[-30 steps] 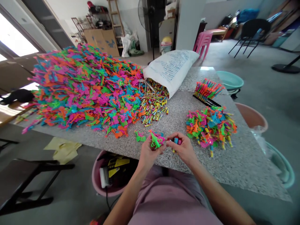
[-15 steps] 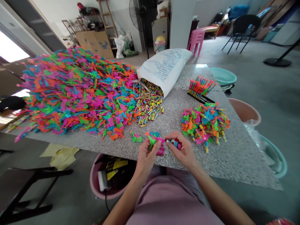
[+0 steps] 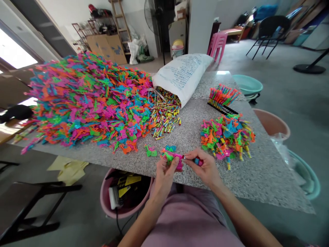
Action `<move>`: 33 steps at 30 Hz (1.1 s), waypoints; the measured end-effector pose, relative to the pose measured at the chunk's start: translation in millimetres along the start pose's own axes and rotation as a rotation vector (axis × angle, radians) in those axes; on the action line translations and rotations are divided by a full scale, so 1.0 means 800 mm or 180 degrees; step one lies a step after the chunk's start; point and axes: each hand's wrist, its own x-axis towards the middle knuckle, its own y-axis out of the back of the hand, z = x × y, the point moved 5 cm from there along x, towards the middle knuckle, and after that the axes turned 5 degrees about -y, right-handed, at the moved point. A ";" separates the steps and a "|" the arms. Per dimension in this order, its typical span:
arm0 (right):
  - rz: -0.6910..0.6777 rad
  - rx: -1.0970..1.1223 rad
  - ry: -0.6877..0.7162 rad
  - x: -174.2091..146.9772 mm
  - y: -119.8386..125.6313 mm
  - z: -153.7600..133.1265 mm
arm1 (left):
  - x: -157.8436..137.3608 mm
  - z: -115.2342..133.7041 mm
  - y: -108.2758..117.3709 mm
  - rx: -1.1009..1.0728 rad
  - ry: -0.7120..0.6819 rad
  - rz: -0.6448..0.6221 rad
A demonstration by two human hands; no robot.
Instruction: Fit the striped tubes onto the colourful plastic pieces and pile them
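Speckled table [image 3: 257, 181]: heaped plastic pieces [image 3: 89, 103], white sack [image 3: 183, 75].

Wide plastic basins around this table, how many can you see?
4. A pink basin below the near edge of the table; then along the right side, a far teal basin, an orange basin in the middle and a near teal basin. Others may hide beneath the table.

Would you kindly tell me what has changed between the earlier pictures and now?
In the left hand, the green piece, broadly visible a second ago, has turned and shows less, while a pink piece shows more. The right hand still holds small tubes. The big pile, sack and smaller pile stayed put.
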 end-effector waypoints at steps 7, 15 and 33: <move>0.0239 -0.0781 -0.0330 -0.020 0.042 0.072 | 0.019 -0.047 0.001 0.1117 -0.0309 -0.0608; 0.0782 -0.1564 0.0026 0.001 0.079 0.097 | 0.087 -0.063 0.073 0.3910 -0.0849 0.0363; -0.0577 0.0342 -0.1071 0.024 -0.044 0.058 | 0.050 -0.021 0.042 0.0117 0.0073 -0.0057</move>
